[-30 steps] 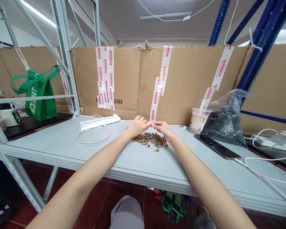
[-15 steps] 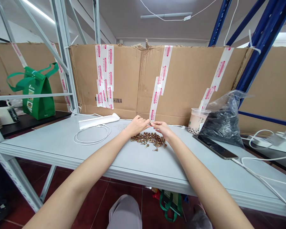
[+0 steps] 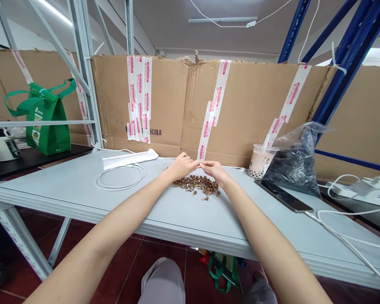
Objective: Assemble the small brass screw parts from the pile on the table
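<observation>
My left hand (image 3: pixel 181 166) and my right hand (image 3: pixel 215 171) meet fingertip to fingertip above the far side of a pile of brass-coloured screws (image 3: pixel 199 183). Both are closed in a pinch. Whatever small thing lies between the fingertips is too small and covered to name. Several screws lie loose at the near edge of the pile, one screw (image 3: pixel 205 198) closest to me. Just left of my left wrist, small clear bits (image 3: pixel 160 167) are spread on the grey tabletop (image 3: pixel 177 219), partly hidden by the forearm.
A white paper strip (image 3: pixel 129 159) and a coiled white cable (image 3: pixel 98 182) lie at left. Right of the hands stand a drink cup (image 3: pixel 260 161) and a plastic bag (image 3: pixel 293 162), with a phone (image 3: pixel 283 195) in front. A taped cardboard wall (image 3: pixel 167 101) closes the back.
The hands stay together over the pile, with the fingertips pressed slightly closer. The small glint between them no longer shows. The whole view has shifted a little.
</observation>
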Available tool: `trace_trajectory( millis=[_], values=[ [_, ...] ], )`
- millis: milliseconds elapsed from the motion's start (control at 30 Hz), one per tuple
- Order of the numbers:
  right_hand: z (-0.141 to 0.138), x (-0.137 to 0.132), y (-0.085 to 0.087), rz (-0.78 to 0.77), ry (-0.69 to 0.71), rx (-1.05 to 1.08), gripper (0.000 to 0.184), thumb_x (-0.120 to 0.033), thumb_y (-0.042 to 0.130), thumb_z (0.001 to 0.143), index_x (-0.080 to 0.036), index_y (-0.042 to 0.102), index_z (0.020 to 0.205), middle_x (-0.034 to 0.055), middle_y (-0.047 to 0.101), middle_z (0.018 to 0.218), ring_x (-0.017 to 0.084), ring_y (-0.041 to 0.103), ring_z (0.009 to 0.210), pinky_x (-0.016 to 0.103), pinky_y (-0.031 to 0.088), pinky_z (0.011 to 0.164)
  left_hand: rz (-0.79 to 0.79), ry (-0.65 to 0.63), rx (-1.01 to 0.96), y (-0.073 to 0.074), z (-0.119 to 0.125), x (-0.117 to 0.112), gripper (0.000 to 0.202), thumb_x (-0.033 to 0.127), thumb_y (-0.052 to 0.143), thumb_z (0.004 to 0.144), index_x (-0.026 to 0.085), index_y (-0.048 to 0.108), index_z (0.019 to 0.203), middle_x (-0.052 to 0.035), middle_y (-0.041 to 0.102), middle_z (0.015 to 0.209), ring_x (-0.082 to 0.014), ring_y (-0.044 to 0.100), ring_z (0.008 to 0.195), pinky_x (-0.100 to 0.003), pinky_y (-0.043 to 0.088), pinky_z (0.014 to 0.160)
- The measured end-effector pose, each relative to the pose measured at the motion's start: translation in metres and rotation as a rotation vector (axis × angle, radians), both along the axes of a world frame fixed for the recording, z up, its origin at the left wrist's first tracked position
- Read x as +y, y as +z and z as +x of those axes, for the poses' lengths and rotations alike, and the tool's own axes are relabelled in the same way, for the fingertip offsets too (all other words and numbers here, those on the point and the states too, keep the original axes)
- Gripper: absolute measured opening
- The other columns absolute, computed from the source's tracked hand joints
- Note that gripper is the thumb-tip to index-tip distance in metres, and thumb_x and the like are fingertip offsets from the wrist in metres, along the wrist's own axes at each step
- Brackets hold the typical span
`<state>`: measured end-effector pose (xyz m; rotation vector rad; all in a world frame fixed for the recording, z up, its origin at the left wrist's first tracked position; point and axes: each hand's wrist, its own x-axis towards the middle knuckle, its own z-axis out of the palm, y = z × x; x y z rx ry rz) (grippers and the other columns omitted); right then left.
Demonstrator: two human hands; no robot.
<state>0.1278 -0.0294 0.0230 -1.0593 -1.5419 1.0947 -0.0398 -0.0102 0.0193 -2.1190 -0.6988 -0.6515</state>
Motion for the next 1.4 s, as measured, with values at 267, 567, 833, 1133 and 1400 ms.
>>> trace_trajectory(
  millis=[267,567,833,1133,1400],
  values=[
    [0.002,0.001,0.000,-0.009,-0.075,-0.009,0.030,-0.039,0.066,0.056,-0.017,0.066,0.077,0.0051,0.064,0.083,0.016,0.050,0.082,0.030,0.033,0.076,0.023,0.030,0.032,-0.002,-0.001,0.002,0.023,0.031,0.029,0.090,0.017,0.046,0.090,-0.0009,0.056,0.064,-0.0134,0.052,0.059,-0.029,0.025,0.063],
    [-0.001,0.003,0.000,0.049,-0.003,0.001,0.029,-0.039,0.067,0.055,-0.016,0.066,0.072,0.0024,0.060,0.071,0.011,0.044,0.066,0.028,0.033,0.071,0.112,0.011,0.037,0.000,-0.002,0.003,0.021,0.025,0.032,0.087,0.017,0.049,0.076,-0.0019,0.056,0.060,-0.0140,0.052,0.060,-0.031,0.026,0.063],
    [0.001,0.005,-0.001,-0.008,-0.036,0.013,0.031,-0.040,0.069,0.052,-0.016,0.066,0.072,0.0035,0.061,0.074,0.011,0.046,0.066,0.029,0.034,0.072,-0.039,0.026,-0.048,-0.010,0.003,0.011,0.027,0.030,0.026,0.090,0.016,0.047,0.081,0.0007,0.057,0.056,-0.0114,0.052,0.054,-0.027,0.025,0.062],
    [0.002,0.003,0.000,0.019,-0.055,-0.034,0.028,-0.041,0.066,0.056,-0.018,0.066,0.073,0.0037,0.061,0.077,0.013,0.047,0.071,0.029,0.033,0.072,0.022,0.035,0.064,-0.004,-0.007,0.008,0.019,0.016,0.028,0.088,0.019,0.045,0.096,0.0000,0.055,0.067,-0.0126,0.052,0.060,-0.029,0.024,0.063],
    [0.001,0.004,-0.001,0.013,-0.044,-0.021,0.029,-0.040,0.066,0.056,-0.018,0.066,0.074,0.0035,0.061,0.077,0.013,0.047,0.071,0.029,0.034,0.072,0.033,0.032,0.049,-0.002,-0.005,0.004,0.017,0.018,0.030,0.088,0.019,0.047,0.091,-0.0002,0.056,0.063,-0.0122,0.051,0.058,-0.029,0.024,0.063]
  ],
)
